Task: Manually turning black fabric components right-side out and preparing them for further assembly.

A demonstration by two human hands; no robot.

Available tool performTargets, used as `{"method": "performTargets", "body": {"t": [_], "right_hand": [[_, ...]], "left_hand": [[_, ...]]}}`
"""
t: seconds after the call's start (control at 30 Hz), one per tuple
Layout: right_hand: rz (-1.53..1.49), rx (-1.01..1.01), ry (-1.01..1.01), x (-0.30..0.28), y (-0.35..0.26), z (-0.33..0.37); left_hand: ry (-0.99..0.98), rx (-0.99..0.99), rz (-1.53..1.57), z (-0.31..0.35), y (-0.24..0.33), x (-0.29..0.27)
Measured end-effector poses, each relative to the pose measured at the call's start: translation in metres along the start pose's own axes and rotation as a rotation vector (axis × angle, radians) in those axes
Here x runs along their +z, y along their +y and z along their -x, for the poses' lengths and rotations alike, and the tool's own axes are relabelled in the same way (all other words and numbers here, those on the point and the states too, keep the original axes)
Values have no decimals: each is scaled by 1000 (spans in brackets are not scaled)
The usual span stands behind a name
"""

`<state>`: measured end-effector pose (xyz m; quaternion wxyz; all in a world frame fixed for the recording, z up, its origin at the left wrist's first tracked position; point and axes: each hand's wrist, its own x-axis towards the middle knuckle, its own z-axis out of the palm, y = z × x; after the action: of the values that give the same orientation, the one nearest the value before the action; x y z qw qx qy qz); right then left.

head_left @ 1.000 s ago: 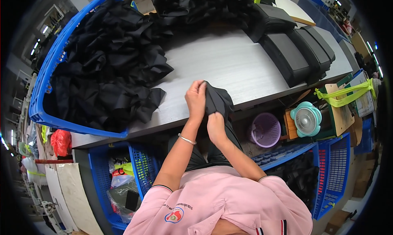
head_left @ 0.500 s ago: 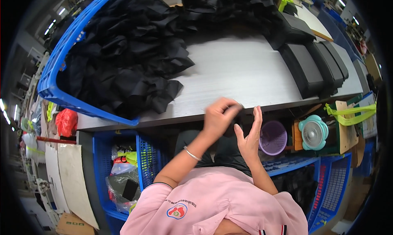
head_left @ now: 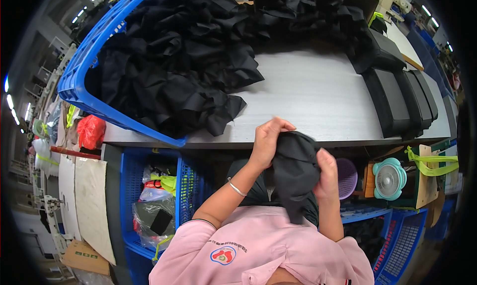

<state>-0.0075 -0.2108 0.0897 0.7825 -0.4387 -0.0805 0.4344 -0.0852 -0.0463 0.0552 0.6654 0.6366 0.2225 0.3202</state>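
A limp piece of black fabric point(head_left: 296, 168) hangs between my two hands, over my lap just off the table's front edge. My left hand point(head_left: 269, 142) pinches its upper left corner, thumb and fingers closed. On the other side, my right hand point(head_left: 325, 173) grips the fabric's right edge, thumb up; its fingers are partly hidden behind the cloth. Beyond my hands, a big heap of crumpled black fabric point(head_left: 174, 71) spills from a tipped blue plastic basket point(head_left: 74, 89) onto the pale table point(head_left: 308, 91).
Stacked black box-shaped fabric pieces point(head_left: 390, 104) stand at the table's right. Below the edge are a purple basket point(head_left: 347, 178), a small turquoise fan point(head_left: 389, 179) and a blue crate point(head_left: 130, 200) holding plastic bags and a dark phone-like slab. A red plastic bag point(head_left: 91, 131) sits at left.
The black fabric, barely visible between my hands before, now hangs spread out between them. Both hands have closed on it, and the right has come down slightly. The whole view has shifted a little.
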Motion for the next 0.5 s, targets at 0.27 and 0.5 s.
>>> {"method": "performTargets", "body": {"t": [0.27,0.5], "right_hand": [[809,-318,65,-29,21,-60],[835,-89,-458,-56,129,-39]], "left_hand": [[-599,-797,1106,55,-32,11],[-642,-249,784,44,-47,50]]}}
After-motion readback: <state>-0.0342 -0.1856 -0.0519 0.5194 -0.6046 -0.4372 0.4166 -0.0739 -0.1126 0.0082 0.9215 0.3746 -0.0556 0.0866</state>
